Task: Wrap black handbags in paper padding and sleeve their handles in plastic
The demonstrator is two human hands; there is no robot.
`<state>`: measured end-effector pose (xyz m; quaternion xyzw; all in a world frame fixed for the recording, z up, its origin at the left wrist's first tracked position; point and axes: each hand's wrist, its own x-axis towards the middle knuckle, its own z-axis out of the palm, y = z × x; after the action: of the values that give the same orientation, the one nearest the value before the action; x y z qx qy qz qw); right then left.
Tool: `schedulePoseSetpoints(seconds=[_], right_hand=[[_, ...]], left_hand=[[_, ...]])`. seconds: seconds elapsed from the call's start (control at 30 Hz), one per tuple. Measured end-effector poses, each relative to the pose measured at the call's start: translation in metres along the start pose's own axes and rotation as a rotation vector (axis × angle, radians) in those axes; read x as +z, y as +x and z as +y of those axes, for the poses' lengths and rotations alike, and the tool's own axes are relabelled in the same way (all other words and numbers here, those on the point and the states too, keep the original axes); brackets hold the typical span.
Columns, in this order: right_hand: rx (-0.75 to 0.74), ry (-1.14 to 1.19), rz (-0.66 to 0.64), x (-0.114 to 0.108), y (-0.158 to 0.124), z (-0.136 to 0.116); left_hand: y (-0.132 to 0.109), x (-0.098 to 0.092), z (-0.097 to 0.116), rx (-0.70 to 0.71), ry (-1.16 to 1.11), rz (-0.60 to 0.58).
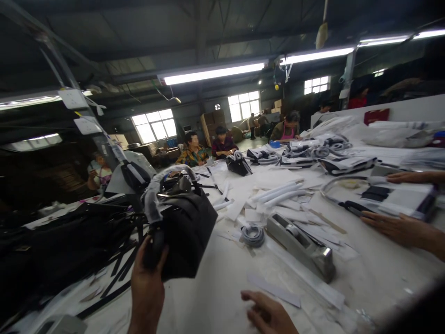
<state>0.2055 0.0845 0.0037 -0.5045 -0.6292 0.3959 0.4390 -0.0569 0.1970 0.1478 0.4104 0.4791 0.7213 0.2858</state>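
My left hand is closed around the lower corner of a black handbag, held up above the white table. The bag's handles are wrapped in clear plastic. My right hand hovers low over the table near the bottom edge, fingers loosely curled and holding nothing. A strip of white paper lies just beyond it.
A grey tape dispenser and a coil of tape lie mid-table. Black bags and straps pile up at left. Another person's hands work on a wrapped bag at right. Several seated people work at the far end.
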Motion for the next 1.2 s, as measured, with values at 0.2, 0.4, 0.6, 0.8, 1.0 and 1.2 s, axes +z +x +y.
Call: schedulePoseSetpoints(seconds=[0.2, 0.4, 0.6, 0.8, 1.0, 1.2], right_hand=[[0.187, 0.431, 0.126, 0.022, 0.001, -0.013], [0.128, 0.269, 0.093, 0.023, -0.001, -0.040], [0.093, 0.273, 0.074, 0.024, 0.011, -0.038], [0.130, 0.047, 0.285, 0.010, -0.022, -0.043], [0.056, -0.071, 0.263, 0.000, -0.061, -0.067], [0.079, -0.175, 0.064, 0.007, -0.065, -0.075]], left_hand=[[-0.153, -0.057, -0.052, 0.033, 0.387, -0.420], [-0.202, -0.056, -0.048, -0.073, 0.486, -0.489], [-0.222, -0.049, -0.028, 0.002, 0.373, -0.548], [-0.214, -0.074, -0.029, -0.051, 0.257, -0.614], [-0.201, -0.101, -0.033, -0.169, 0.229, -0.491], [-0.194, -0.075, -0.023, 0.070, 0.333, -0.607]])
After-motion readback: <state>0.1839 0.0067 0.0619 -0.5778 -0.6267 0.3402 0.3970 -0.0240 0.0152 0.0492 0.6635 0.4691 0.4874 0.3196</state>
